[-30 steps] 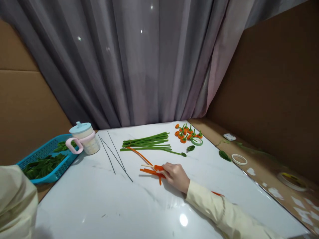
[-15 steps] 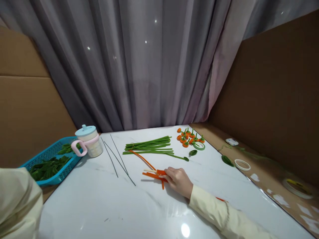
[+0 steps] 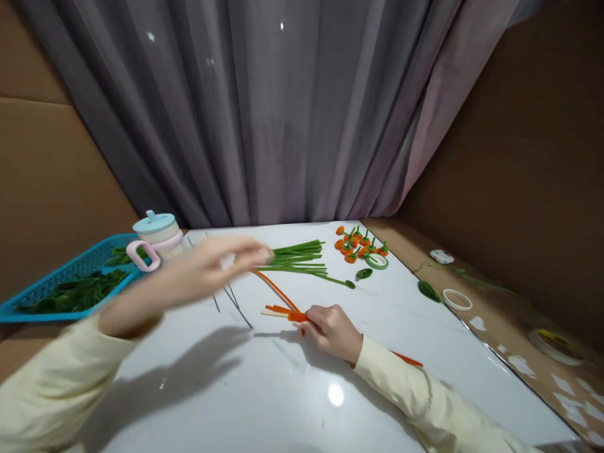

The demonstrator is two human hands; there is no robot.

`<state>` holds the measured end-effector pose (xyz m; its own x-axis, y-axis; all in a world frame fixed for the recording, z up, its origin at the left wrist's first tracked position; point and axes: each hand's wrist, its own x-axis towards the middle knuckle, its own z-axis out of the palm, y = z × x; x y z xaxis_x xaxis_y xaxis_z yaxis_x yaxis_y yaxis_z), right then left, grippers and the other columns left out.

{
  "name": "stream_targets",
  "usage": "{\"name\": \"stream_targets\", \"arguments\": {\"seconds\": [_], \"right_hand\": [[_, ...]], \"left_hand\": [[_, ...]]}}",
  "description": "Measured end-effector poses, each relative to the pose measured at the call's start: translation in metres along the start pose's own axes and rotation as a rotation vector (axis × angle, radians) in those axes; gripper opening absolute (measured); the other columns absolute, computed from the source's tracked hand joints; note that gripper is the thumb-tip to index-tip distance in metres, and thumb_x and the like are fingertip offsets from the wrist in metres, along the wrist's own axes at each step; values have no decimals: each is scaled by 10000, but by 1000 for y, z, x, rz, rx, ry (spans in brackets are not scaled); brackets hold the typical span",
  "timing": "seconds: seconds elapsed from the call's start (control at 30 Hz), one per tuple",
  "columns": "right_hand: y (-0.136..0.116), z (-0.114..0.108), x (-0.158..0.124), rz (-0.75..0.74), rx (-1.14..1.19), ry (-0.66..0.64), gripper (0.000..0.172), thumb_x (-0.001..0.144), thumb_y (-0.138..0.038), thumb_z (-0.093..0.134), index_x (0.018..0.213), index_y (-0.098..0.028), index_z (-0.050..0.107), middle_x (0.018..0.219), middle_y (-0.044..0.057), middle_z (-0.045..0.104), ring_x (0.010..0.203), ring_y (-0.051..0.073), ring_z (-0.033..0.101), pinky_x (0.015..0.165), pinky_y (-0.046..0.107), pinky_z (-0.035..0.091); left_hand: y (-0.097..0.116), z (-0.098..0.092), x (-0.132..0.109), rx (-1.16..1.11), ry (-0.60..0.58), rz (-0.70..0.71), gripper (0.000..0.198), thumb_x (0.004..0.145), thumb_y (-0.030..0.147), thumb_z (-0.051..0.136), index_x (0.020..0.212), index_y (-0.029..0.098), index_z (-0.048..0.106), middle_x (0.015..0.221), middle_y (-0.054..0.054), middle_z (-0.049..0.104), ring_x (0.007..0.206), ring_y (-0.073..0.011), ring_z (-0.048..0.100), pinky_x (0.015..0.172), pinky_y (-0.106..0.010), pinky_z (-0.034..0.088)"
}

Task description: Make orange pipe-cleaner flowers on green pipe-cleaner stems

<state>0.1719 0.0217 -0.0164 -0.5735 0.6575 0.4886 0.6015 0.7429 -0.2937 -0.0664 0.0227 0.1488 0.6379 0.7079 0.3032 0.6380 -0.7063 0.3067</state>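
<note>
My right hand pinches a short bundle of orange pipe cleaners just above the white table; a thin cream-coloured stick pokes out of its left end. A longer orange pipe cleaner runs from the bundle up to the green pipe cleaners. My left hand, smeared by motion, hangs in the air left of that green pile, fingers stretched out and apparently holding nothing. It hides the pile's left end and part of the dark thin wires.
A cup with a pink handle and a blue basket of green leaves stand at left. Orange flowers lie at the back right beside green tape and a green leaf shape. Cardboard at right carries a white ring and paper scraps.
My left hand has come into view from the left, reaching toward the green pile. The right hand still grips the orange bundle, now lifted a little and turned. The view has shifted slightly.
</note>
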Motion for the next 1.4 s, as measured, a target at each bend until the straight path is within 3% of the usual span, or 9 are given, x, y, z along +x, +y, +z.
{"name": "stream_targets", "arguments": {"seconds": [0.13, 0.3, 0.4, 0.53, 0.7, 0.9, 1.1, 1.23, 1.4], "right_hand": [[-2, -3, -1, 26, -6, -53, 261, 889, -215, 412, 687, -161, 568, 621, 8, 587, 481, 85, 471, 509, 220, 275], [0, -3, -1, 36, -126, -126, 233, 906, -240, 423, 735, -154, 555, 648, 14, 610, 485, 99, 489, 506, 241, 251], [0, -4, 2, 19, -134, -140, 290, 947, -294, 364, 780, -147, 550, 673, 26, 617, 527, 116, 519, 512, 244, 267], [-4, -6, 6, -29, -114, -14, 355, 979, -313, 258, 880, -131, 545, 691, 35, 614, 591, 138, 523, 570, 255, 322], [-8, -8, 8, -121, -220, 71, 363, 972, -269, 289, 752, -139, 547, 647, 35, 565, 569, 142, 450, 599, 276, 321], [-7, -6, 3, -92, -88, 6, 354, 952, -311, 345, 714, -153, 553, 625, 30, 557, 543, 129, 449, 549, 249, 312], [-4, 1, -2, -35, 47, 73, 357, 924, -301, 395, 639, -162, 560, 532, 3, 531, 467, 105, 423, 519, 241, 294], [-6, 4, -4, 3, 42, 56, 331, 903, -259, 409, 627, -161, 563, 534, 4, 545, 469, 101, 447, 509, 236, 295], [-12, 5, -5, 16, -95, 63, 261, 911, -221, 389, 770, -141, 593, 622, 24, 588, 501, 116, 493, 510, 248, 322]], "left_hand": [[-1, 70, -6, -170, -292, 37, 326, 933, 399, 391, 1150, 212, 546, 1082, -44, 629, 946, -174, 599, 812, -271, 463], [-8, 111, -9, -278, -268, 25, 302, 962, 296, 324, 1126, 209, 562, 1055, -48, 636, 925, -162, 592, 817, -267, 441], [-8, 113, -9, -271, -234, -17, 281, 959, 261, 332, 1059, 198, 587, 1014, -42, 640, 889, -155, 587, 793, -264, 439], [-3, 112, -10, -207, -225, -42, 279, 955, 307, 347, 1010, 205, 601, 937, -35, 631, 825, -155, 575, 763, -271, 437], [1, 114, -12, -59, -162, -52, 304, 952, 324, 359, 891, 186, 623, 794, -19, 605, 720, -143, 554, 665, -254, 424], [-2, 123, -15, 154, -19, 162, 309, 951, 300, 362, 955, 161, 638, 731, -41, 600, 648, -158, 535, 608, -287, 412], [0, 130, -17, 356, 87, 372, 285, 951, 184, 334, 959, 113, 610, 651, -36, 557, 575, -153, 482, 541, -281, 370], [2, 125, -17, 295, -6, 278, 321, 957, 177, 289, 965, 130, 606, 695, -46, 573, 614, -166, 519, 576, -293, 398], [3, 109, -13, -123, -235, -19, 271, 958, 254, 346, 978, 195, 609, 913, -24, 654, 790, -141, 606, 702, -248, 443]]}}
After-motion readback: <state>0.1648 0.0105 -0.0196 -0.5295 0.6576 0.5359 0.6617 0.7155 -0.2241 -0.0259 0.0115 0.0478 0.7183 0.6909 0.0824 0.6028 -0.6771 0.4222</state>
